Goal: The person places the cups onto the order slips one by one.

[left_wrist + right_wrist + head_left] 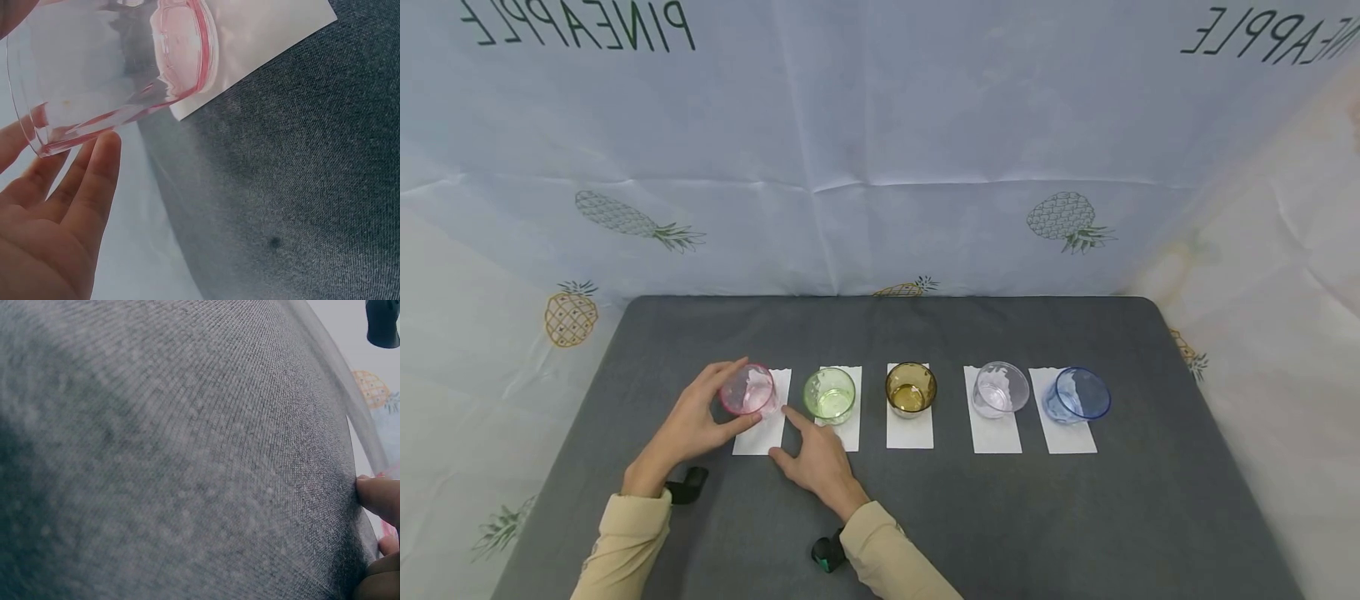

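A clear pink glass point(749, 392) stands on a white paper slip point(756, 442) at the left end of a row. My left hand point(694, 423) grips it, thumb on the near side and fingers round the far left. In the left wrist view, the fingertips lie along the wall of the pink glass point(106, 69), its base over the paper. My right hand point(822, 465) lies low over the table, index finger and thumb stretched toward the slip's right edge. The right wrist view catches only part of the right hand point(380, 503), a fingertip close to the slip's edge.
To the right stand a green glass point(830, 395), an amber glass point(911, 390), a colourless glass point(1001, 390) and a blue glass point(1078, 395), each on its own white slip. The grey cloth-covered table point(1000, 525) meets a pineapple-printed curtain point(850, 108) behind.
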Demonstrator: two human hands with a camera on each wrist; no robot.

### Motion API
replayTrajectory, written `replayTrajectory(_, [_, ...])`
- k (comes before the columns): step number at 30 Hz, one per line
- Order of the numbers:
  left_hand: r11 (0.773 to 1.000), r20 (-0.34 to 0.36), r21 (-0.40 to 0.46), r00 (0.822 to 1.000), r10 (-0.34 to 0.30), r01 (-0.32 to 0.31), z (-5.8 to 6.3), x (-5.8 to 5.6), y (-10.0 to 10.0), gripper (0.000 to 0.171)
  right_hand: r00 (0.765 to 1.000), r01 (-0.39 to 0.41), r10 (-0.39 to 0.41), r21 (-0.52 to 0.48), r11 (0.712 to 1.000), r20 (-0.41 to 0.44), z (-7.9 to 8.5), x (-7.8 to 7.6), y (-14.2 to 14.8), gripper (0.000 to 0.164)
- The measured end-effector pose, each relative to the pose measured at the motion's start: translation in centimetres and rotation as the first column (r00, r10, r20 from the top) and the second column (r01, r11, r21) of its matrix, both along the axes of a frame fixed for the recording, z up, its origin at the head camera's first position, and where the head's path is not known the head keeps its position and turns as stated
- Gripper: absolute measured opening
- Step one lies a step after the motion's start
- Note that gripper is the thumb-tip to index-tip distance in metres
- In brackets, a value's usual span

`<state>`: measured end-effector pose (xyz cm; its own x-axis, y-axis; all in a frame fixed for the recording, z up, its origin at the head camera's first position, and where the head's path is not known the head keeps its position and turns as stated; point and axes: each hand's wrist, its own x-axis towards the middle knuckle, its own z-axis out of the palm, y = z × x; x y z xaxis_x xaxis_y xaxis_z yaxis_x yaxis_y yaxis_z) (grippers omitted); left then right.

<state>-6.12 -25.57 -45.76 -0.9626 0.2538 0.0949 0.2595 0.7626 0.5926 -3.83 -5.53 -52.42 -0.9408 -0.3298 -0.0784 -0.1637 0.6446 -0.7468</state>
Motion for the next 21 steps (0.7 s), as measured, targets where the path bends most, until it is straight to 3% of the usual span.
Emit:
replayTrajectory(9, [1.000,0.011,-0.005,1.000,0.017,-0.017,-0.3,0.2,0.1,0.082,1.000,-0.007,0.007,-0.001,1.000,-0.014,0.0,0.2,0.0,0.060])
replayTrajectory(15, [0.999,-0.016,0.034,1.000,0.008,-0.008,-0.9,-0.3,0.5,0.074,1.000,0.003,-0.003,0.007,1.000,-0.030,-0.1,0.0,0.2,0.060])
replayTrajectory(21, [0.999,0.000,0.053,1.000,0.006,-0.006,-1.1,-0.6,0.9,0.073,0.999,0.029,-0.029,-0.002,1.000,-0.024,-0.2,0.0,0.6,0.059])
